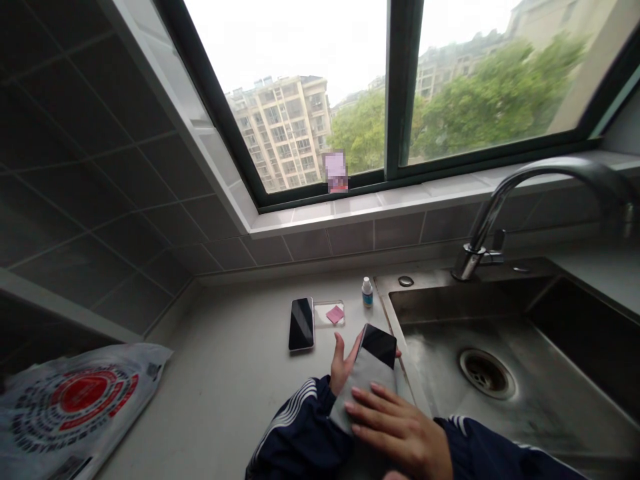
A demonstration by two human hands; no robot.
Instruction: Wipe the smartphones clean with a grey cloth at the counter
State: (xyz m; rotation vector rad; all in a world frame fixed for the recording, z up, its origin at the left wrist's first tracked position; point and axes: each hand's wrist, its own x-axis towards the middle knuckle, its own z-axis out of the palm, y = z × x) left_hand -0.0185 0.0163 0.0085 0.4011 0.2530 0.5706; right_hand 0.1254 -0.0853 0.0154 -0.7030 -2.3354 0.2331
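The person's left hand (344,364) is cradling a smartphone (379,345) from beneath, with the thumb rising beside its left edge and a fingertip showing past its right edge. A pale grey cloth (365,390) is wrapping the lower part of the smartphone, leaving the dark glass end exposed. The right hand (397,428) is lying over the cloth, its fingers (377,408) spread and gently curled, pressing cloth and smartphone against the left hand. Both hands are working just above the table (235,393), beside the steel sink (465,333), with navy sleeves (297,427) striped white at the wrists.

A second smartphone (301,324) is lying face up on the table, next to a clear tray (323,313) carrying a pink square pad (335,314). Just beyond stands a small dropper bottle (367,293). Its blue label is too small to read, and so is the writing on the red-printed plastic bag (75,407) at the table's left end — no brand is legible.
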